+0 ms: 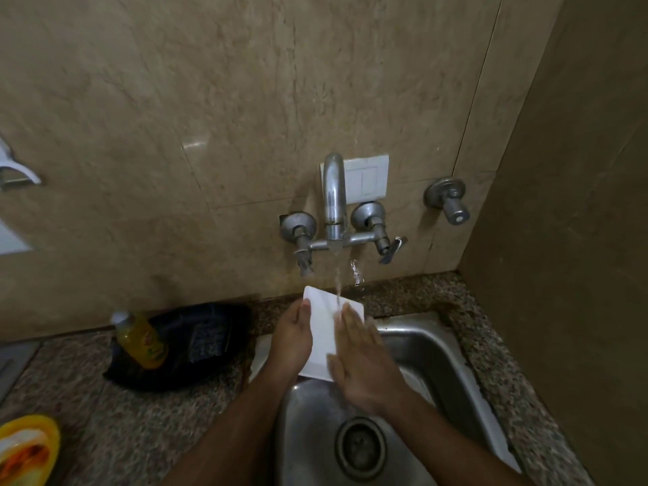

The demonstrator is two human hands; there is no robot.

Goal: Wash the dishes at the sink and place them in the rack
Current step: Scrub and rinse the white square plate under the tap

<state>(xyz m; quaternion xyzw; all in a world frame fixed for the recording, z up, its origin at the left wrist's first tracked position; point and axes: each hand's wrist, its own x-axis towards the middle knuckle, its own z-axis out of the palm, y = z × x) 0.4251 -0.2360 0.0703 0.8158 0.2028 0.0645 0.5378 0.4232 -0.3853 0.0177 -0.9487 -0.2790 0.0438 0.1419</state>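
Observation:
A white square plate (324,329) is tilted over the steel sink (438,352), under a thin stream of water from the wall tap (333,198). My left hand (292,340) holds the plate by its left edge, thumb on the rim. My right hand (364,363) lies flat on the plate's right half with straight fingers, blurred by motion. The sink's drain (360,443) shows below my hands.
A yellow bottle of dish soap (142,340) stands on a black bag (182,349) on the granite counter, left of the sink. A yellow container (26,448) sits at the lower left. A separate tap (450,201) juts from the wall on the right. The side wall stands close on the right.

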